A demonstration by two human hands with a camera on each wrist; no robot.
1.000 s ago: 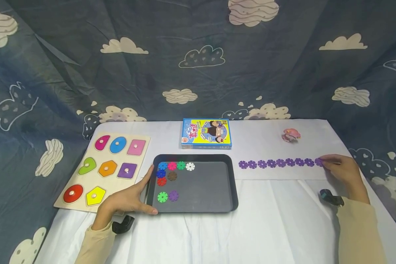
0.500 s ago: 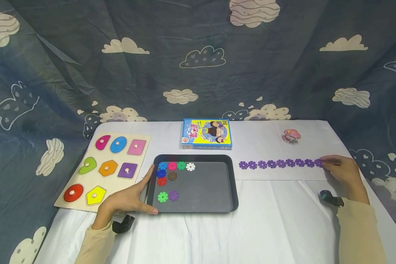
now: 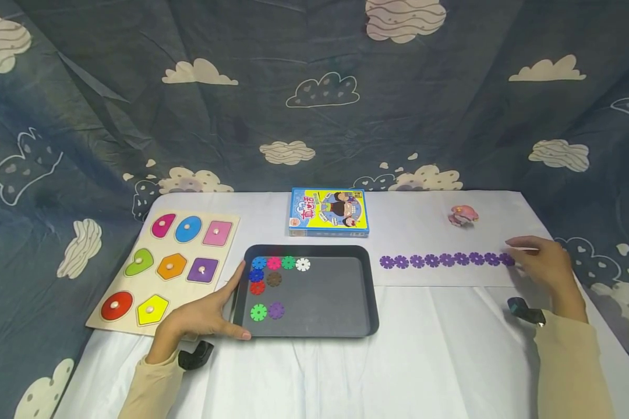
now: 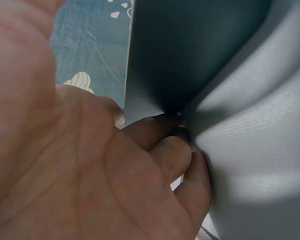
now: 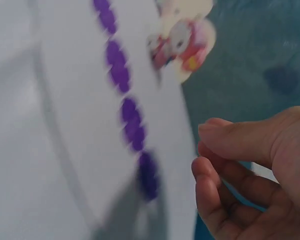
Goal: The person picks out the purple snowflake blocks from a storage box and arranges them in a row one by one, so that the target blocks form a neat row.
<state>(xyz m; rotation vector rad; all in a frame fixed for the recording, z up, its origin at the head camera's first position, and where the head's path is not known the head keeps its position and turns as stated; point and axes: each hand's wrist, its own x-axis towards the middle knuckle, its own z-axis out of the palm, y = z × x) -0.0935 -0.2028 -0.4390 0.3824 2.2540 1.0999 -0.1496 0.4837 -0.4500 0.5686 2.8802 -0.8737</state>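
Note:
My left hand (image 3: 201,316) holds the front left corner of a dark grey tray (image 3: 327,305), thumb at the front rim and index finger along the left side. In the left wrist view, the other fingers (image 4: 172,155) tuck against the tray's outer wall. Inside lie several coloured snowflake discs (image 3: 274,279). To the right, purple snowflake discs (image 3: 446,259) form a long row on the white surface. At that row's right end hovers my right hand (image 3: 547,267), thumb and fingers slightly apart with nothing between them. The right wrist view shows it beside the last purple disc (image 5: 149,176).
A wooden shape puzzle board (image 3: 178,244) with knobbed pieces lies left of the tray. Behind the tray is a blue and yellow box (image 3: 328,212). A small pink toy figure (image 3: 463,215) stands beyond the row. A cloud-patterned curtain (image 3: 314,134) hangs behind the table.
My right hand has let go of the purple disc at the row's right end and lifted slightly, its fingers parting. My left hand and the tray have not moved.

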